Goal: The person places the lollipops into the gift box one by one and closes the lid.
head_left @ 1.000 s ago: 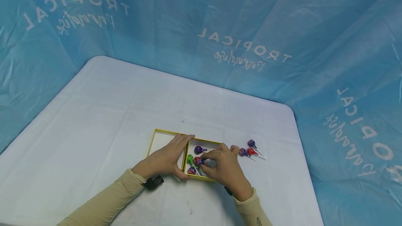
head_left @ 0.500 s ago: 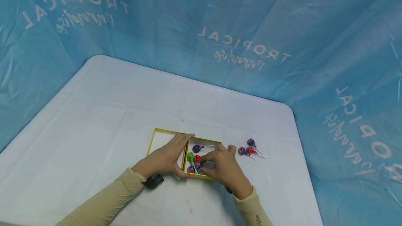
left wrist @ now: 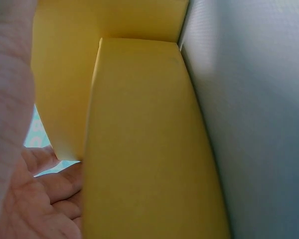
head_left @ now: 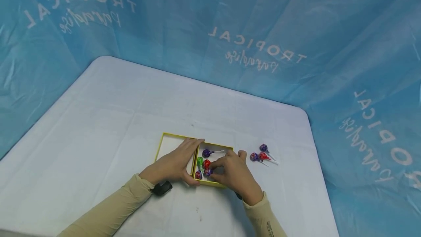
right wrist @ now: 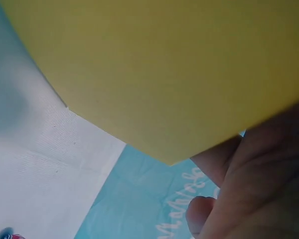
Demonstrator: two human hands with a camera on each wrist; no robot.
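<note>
An open yellow box point(head_left: 213, 183) with a white inside lies on the table, its other tray-like half point(head_left: 168, 145) against its left side. My left hand point(head_left: 175, 162) spans the place where the halves meet, gripping the box with thumb at the near side and fingers at the far side. Inside the box, my right hand point(head_left: 231, 171) pinches a purple lollipop point(head_left: 207, 172) between thumb and fingers. Around it lie a red lollipop point(head_left: 206, 164), a green one point(head_left: 200, 161), a red-and-purple one point(head_left: 198, 175) and a dark purple one point(head_left: 206, 153). Both wrist views mostly show yellow box walls point(left wrist: 144, 139).
To the right of the box, on the white table point(head_left: 138, 109), lie a red lollipop point(head_left: 262, 156) and two purple lollipops point(head_left: 254, 157), sticks pointing right. A blue printed curtain point(head_left: 184, 21) rises behind the table and along its sides.
The red and purple lollipops at my right fingertips now show apart, the purple one nearer me. The dark purple lollipop's white stick shows more fully. My left hand stays in place.
</note>
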